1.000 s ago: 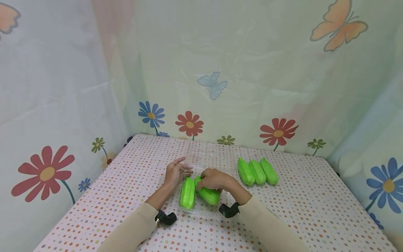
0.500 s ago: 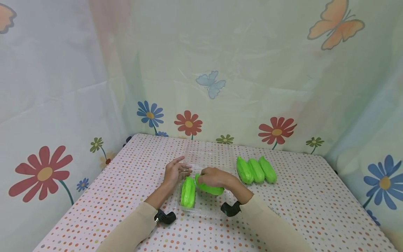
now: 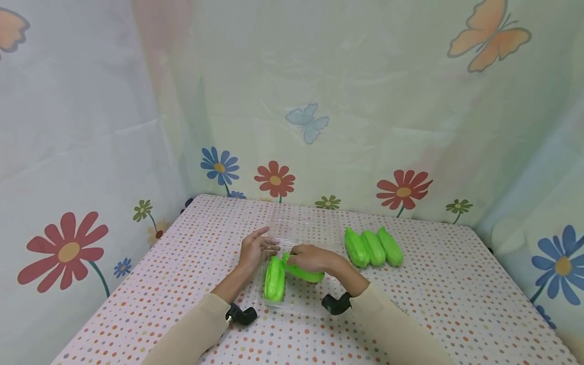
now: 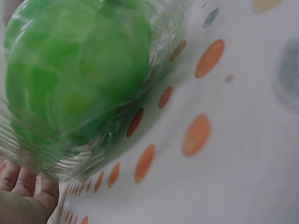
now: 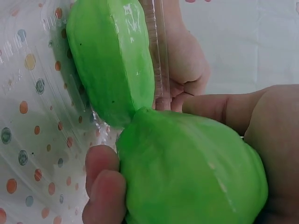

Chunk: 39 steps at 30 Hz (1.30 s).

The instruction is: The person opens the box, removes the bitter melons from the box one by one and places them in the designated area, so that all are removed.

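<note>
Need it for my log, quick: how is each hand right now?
Left hand: open, at the clear container.
Right hand: closed, holding a green vegetable.

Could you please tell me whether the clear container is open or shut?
The container is open: its lid lies back, leaving a green vegetable inside uncovered.

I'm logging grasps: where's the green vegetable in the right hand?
In the head view, the held vegetable is below centre, over the clear container, just right of another green vegetable inside.
</note>
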Each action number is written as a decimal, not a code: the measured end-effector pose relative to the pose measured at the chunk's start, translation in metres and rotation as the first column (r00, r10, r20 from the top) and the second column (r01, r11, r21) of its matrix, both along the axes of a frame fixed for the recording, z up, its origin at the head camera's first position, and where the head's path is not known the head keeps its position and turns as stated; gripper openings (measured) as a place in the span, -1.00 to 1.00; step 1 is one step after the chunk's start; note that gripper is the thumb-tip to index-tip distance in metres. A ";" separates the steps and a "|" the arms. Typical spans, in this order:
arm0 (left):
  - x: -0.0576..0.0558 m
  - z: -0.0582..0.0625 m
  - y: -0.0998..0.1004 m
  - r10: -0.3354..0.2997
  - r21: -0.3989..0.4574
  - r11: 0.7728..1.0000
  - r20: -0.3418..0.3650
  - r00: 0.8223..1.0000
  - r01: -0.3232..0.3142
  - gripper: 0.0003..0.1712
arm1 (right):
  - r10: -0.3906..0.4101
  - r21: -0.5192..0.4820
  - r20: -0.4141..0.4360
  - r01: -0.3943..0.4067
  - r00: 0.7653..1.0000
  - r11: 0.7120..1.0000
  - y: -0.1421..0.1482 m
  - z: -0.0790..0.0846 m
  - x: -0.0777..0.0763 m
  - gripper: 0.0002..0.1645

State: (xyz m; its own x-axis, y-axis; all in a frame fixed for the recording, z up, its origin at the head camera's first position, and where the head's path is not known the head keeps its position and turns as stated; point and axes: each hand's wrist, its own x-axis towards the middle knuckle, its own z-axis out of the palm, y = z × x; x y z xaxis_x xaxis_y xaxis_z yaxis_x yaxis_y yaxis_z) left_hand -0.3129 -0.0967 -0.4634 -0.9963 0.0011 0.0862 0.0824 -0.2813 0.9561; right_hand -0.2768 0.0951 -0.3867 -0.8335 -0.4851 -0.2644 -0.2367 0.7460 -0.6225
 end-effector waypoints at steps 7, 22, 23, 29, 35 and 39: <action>0.001 -0.001 0.000 -0.013 0.003 1.000 -0.024 1.000 0.014 -0.42 | 0.031 0.002 -0.008 -0.031 0.999 1.000 0.001 -0.002 0.001 -0.30; 0.001 0.000 0.001 -0.009 0.009 1.000 -0.008 1.000 0.009 -0.41 | 0.048 -0.001 -0.010 -0.048 0.999 0.999 0.005 0.000 0.000 -0.44; 0.002 0.000 0.001 -0.008 0.012 1.000 -0.008 1.000 0.008 -0.41 | 0.054 0.009 -0.021 -0.054 0.998 0.999 0.005 0.000 0.000 -0.44; 0.002 0.002 0.001 -0.011 0.005 1.000 -0.005 1.000 0.011 -0.42 | 0.039 0.003 -0.013 -0.039 0.999 0.999 0.007 0.003 0.001 -0.54; 0.002 0.001 0.000 -0.017 -0.004 1.000 0.002 1.000 0.017 -0.42 | 0.028 -0.023 0.021 -0.027 0.999 0.999 0.010 0.004 0.002 -0.60; 0.003 0.000 0.000 -0.018 0.004 1.000 0.010 1.000 0.017 -0.41 | 0.030 -0.031 0.030 -0.029 0.999 0.999 0.012 0.003 0.002 -0.61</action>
